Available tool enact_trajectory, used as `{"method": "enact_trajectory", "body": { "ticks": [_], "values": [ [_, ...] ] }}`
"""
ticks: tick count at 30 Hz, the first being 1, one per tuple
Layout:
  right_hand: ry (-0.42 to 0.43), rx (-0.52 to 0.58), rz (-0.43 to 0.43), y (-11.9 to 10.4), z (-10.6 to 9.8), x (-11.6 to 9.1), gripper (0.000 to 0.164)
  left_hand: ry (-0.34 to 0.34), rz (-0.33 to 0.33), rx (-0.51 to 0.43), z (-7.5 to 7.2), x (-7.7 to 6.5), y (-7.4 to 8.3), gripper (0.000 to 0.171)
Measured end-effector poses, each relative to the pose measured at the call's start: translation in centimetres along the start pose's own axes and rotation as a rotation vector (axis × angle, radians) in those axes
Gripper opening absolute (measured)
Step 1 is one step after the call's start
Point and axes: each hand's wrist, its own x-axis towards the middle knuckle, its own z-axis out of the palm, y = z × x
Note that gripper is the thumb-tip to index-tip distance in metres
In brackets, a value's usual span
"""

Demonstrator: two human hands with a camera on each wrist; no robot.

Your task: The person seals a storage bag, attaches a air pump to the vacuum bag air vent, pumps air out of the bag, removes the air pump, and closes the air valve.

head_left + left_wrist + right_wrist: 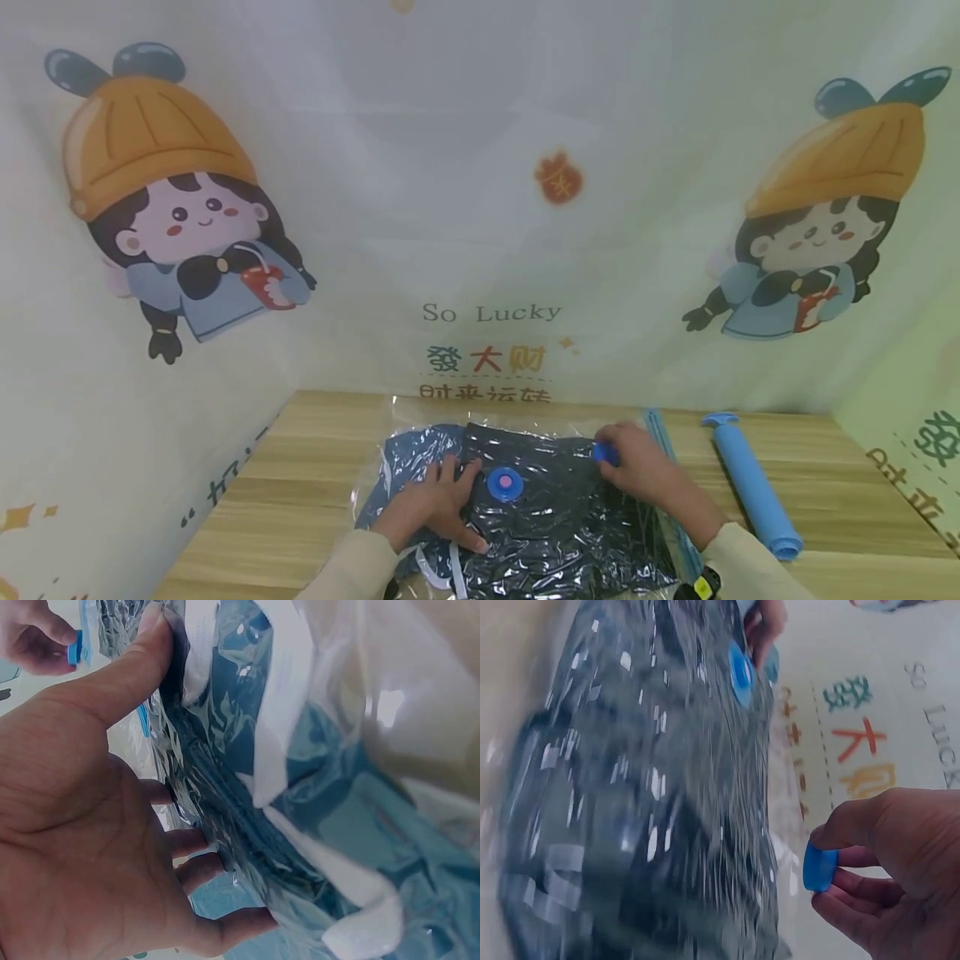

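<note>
A clear vacuum storage bag lies on the table, with dark and blue folded clothes showing through its wrinkled plastic. Set in its upper face is a round blue valve with a pink centre. My left hand rests with spread fingers on the bag, left of the valve. White straps show under the plastic by that hand in the left wrist view. Over the bag's far right corner, my right hand pinches a blue valve cap between thumb and fingers.
A blue hand pump lies on the wooden table, right of the bag. Along the bag's right edge runs a blue zip strip. A printed cloth stands behind and to both sides.
</note>
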Motion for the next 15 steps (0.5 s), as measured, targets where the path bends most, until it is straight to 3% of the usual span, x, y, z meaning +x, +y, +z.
{"method": "enact_trajectory", "body": {
  "ticks": [9,15],
  "values": [
    [-0.084,0.065,-0.232,-3.7,3.8,2.9,0.024,0.01,0.002,0.017,0.2,0.2,-0.4,0.122],
    [-0.155,0.066,-0.276,-6.0,5.9,4.3,0.025,0.029,0.026,0.036,0.2,0.0,-0.3,0.122]
  ]
}}
